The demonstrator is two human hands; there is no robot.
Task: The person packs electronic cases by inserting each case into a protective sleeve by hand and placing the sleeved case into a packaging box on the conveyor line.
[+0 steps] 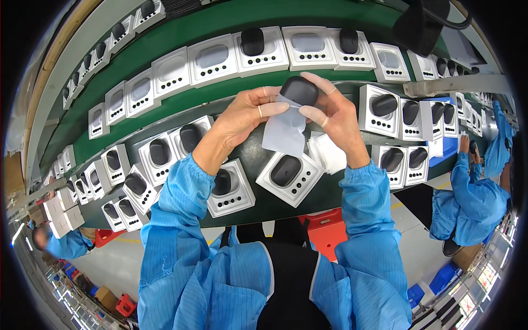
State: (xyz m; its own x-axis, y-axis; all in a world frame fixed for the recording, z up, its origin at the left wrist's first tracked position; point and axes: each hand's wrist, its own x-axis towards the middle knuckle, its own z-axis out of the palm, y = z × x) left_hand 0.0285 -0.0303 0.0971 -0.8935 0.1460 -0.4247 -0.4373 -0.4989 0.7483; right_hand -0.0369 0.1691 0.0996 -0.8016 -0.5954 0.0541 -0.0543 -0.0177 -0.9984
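Pinching black case [300, 89] and translucent sheet [284, 133], both hands [243, 114] [337, 114] curl half-closed.

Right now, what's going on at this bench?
The person's left hand pinches a translucent sheet at the near edge of a black case that the right hand grips. Below, a white tray with another case sits beside some white sheets. More trays line the green surface beyond, several holding cases.

Just beyond my dark worktable [331, 190] I see a long green surface [220, 22]. A red stool [328, 232] stands below the table's near edge. On my side of the table spreads a grey floor [124, 256] with a yellow line [132, 241]; far left of it, strip lights [17, 234] glow.
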